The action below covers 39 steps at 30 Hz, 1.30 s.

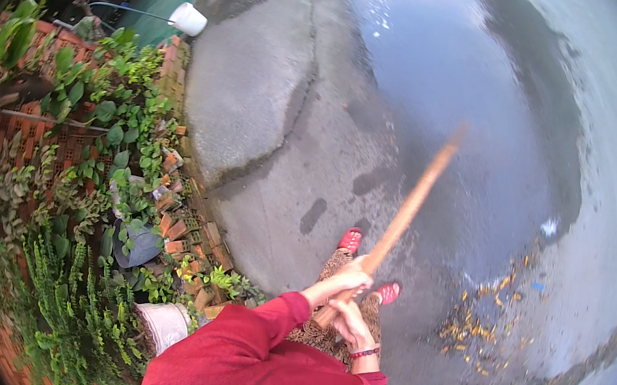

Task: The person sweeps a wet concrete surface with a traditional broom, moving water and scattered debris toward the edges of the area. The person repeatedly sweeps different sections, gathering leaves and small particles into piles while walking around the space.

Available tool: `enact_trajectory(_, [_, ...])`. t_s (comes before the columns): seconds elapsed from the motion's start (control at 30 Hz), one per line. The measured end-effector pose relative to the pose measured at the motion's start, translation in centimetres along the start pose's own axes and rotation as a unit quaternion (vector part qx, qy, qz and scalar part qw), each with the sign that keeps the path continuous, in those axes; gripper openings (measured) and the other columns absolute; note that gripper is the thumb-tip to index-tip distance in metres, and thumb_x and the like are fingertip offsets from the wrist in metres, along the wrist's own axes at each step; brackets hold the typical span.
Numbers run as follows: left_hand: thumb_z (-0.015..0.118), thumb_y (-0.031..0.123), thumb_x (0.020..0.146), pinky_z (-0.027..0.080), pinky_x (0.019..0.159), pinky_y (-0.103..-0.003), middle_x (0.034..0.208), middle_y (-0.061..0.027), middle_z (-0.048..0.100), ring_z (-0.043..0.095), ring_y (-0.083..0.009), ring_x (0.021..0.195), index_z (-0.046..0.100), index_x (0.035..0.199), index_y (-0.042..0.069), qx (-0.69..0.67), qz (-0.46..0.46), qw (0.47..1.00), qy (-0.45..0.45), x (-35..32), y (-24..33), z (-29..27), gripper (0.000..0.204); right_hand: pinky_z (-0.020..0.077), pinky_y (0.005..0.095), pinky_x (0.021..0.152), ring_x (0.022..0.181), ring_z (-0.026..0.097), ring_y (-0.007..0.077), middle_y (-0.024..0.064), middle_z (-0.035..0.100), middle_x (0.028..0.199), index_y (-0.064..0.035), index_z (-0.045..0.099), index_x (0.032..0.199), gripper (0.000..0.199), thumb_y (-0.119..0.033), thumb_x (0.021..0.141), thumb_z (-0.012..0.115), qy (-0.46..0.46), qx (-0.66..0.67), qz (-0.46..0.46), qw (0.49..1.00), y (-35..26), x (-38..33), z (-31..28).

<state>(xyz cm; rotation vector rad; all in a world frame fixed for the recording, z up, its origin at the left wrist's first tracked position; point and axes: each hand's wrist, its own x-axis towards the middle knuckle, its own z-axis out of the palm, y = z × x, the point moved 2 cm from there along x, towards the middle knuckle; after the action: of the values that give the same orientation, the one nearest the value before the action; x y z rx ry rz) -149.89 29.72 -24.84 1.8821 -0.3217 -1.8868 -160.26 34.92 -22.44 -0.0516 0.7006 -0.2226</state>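
A long light-brown wooden pole (409, 210) slants up and to the right in front of me, its far end blurred over wet ground. My left hand (354, 275) is closed round it, higher up the shaft. Close to the pole's near end, my right hand (353, 325), with a red bracelet at the wrist, is closed on it too. Some of the right fingers are hidden behind the hand and shaft. Below my hands are patterned trousers and red sandals (350, 240) on the concrete.
A wide puddle (484, 99) covers the ground ahead and to the right. Yellow fallen leaves (479, 328) lie scattered at the right. Along the left run loose bricks (176, 230), green plants (70, 286) and a white sack (165, 325). A white bucket (189, 19) lies farther off.
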Motion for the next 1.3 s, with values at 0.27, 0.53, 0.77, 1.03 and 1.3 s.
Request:
enact_trajectory(0.27, [0.060,0.006,0.071,0.046,0.040,-0.032,0.056,-0.0060,0.052,0.055,-0.0179,0.047,0.057,0.091,0.000,-0.219,-0.012,0.957,0.188,8.8,0.5,-29.4,0.021,0.0526,0.0315,0.061,0.070,0.057,0.0137,0.0027,0.056,0.083,-0.0131,0.052,0.102,0.017,-0.019,0.086,0.056,0.267,-0.196,-0.077,0.940,-12.2,1.6,-6.8])
enact_trajectory(0.53, [0.057,0.007,0.069,0.053,0.055,-0.036,0.075,-0.0152,0.063,0.062,-0.0240,0.058,0.025,0.134,-0.004,0.085,-0.075,0.942,0.317,22.6,5.1,-25.5,0.073,0.0513,0.0288,0.049,0.057,0.055,0.0143,0.0045,0.052,0.075,-0.0083,0.048,0.101,0.019,-0.010,0.082,0.051,0.464,-0.226,0.015,0.856,-4.6,-4.3,-12.4])
enact_trajectory(0.77, [0.061,0.015,0.072,0.045,0.088,-0.042,0.109,-0.0272,0.056,0.057,-0.0351,0.102,0.001,0.140,0.001,0.453,-0.023,0.891,-0.029,19.0,11.4,-11.1,0.093,0.0506,0.0278,0.053,0.058,0.054,0.0129,0.0037,0.052,0.074,-0.0070,0.047,0.102,0.019,-0.010,0.083,0.051,0.380,-0.246,-0.009,0.892,-6.7,1.6,-2.9])
enact_trajectory(1.03, [0.057,-0.002,0.063,0.039,0.038,-0.027,0.073,-0.0027,0.049,0.044,-0.0102,0.045,0.022,0.137,0.012,0.139,0.026,0.970,-0.198,12.8,21.5,-16.1,0.083,0.0469,0.0241,0.052,0.058,0.053,0.0097,0.0016,0.051,0.067,-0.0037,0.048,0.100,0.017,-0.008,0.084,0.050,0.414,-0.265,-0.137,0.860,-12.6,-0.9,-3.9])
enact_trajectory(1.3, [0.058,0.001,0.066,0.044,0.039,-0.029,0.055,-0.0033,0.047,0.048,-0.0143,0.043,0.046,0.094,0.004,0.076,0.033,0.993,0.082,18.4,25.0,-29.4,0.031,0.0499,0.0271,0.051,0.056,0.054,0.0114,0.0016,0.052,0.069,-0.0072,0.047,0.098,0.017,-0.004,0.081,0.048,0.492,-0.071,-0.108,0.861,-3.5,-6.5,-13.5])
